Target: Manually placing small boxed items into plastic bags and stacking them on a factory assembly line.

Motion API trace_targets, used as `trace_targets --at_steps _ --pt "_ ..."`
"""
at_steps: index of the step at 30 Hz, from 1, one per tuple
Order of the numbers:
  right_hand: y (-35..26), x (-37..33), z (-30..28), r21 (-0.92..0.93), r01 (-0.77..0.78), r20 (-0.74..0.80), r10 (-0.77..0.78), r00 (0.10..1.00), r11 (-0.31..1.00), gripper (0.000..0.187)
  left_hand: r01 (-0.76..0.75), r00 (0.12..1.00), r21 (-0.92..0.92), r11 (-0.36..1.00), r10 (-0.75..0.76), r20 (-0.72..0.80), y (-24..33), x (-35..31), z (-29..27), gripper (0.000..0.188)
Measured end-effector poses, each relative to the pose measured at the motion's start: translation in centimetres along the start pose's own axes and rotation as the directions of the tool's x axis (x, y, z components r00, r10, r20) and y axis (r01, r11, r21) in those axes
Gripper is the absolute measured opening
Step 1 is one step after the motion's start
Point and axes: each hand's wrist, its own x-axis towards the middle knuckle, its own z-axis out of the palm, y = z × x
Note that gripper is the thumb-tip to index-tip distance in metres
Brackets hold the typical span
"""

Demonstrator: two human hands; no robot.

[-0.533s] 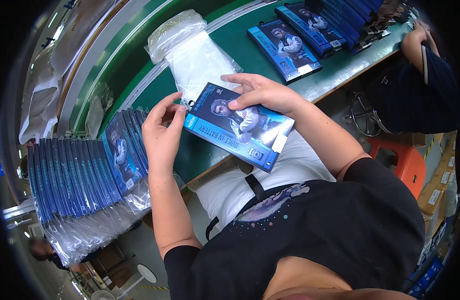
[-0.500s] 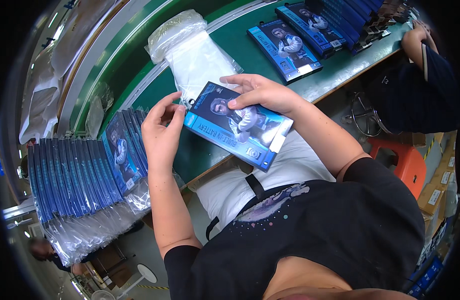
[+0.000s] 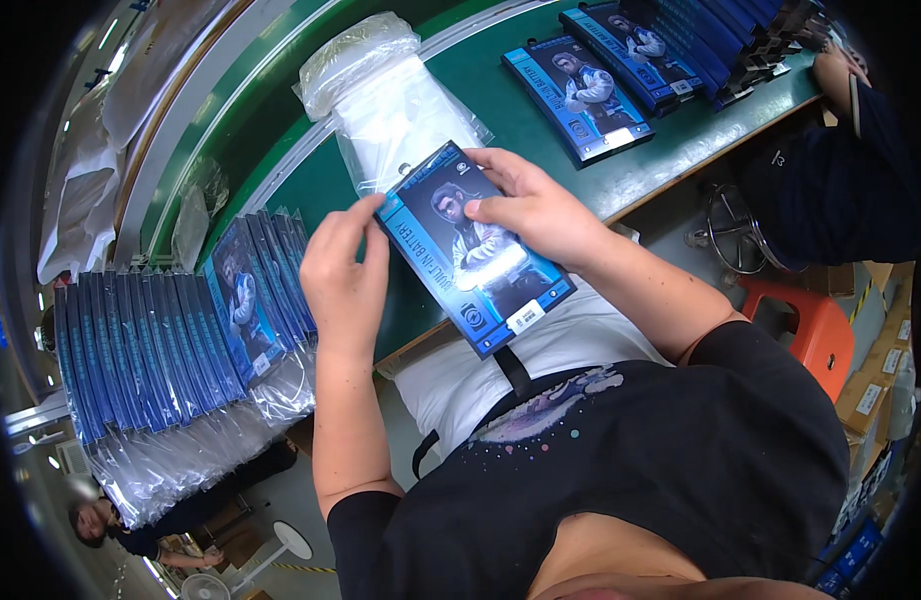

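Green tabletop (image 3: 548, 150) ends beneath a flat blue box (image 3: 481, 255), which is held aslant above its near edge and the person's lap, printed face up. The right hand (image 3: 546, 215) grasps it from the upper right, wrist angled inward, thumb laid across the front and the other fingers partly hidden behind. The left hand (image 3: 343, 262) is raised with bent fingers, forefinger and thumb at the box's upper left corner; whether they pinch it I cannot tell. Just beyond lie clear plastic bags (image 3: 396, 115); leftward stands a row of similar boxes (image 3: 146, 350), and more boxes (image 3: 581, 100) lie at upper right. Farther right are an orange stool (image 3: 816, 345) and a co-worker's dark sleeve (image 3: 871, 130).
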Motion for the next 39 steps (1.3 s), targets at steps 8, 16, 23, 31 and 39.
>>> trace_targets --at_steps 8,16,23,31,39 --pt "-0.5 -0.6 -0.5 -0.009 -0.049 0.017 0.050 0.999 0.999 0.064 -0.022 0.998 -0.110 0.994 0.029 0.064 0.0 -2.0 0.1 0.024" --pt "-0.4 -0.9 -0.1 0.016 0.108 0.077 -0.109 0.991 0.994 0.065 0.363 0.915 -0.479 0.799 -0.403 0.020 -0.3 -2.9 1.5 0.022" --pt "-0.5 -2.2 1.2 -0.001 0.112 -0.058 -0.112 0.992 0.994 0.043 0.540 0.682 -0.842 0.008 -0.590 0.432 -0.4 -2.5 2.8 0.033" --pt "-2.5 -4.1 0.8 -0.333 -0.007 0.170 0.068 0.983 0.943 0.085 0.335 0.658 -0.834 -0.439 -0.525 0.540 -1.4 -1.7 2.5 0.036" --pt "-4.9 -2.2 0.2 -0.550 0.585 0.205 -0.582 0.787 0.597 0.079 0.408 0.826 -0.849 -0.336 -0.260 0.500 8.3 -3.2 2.3 0.031"
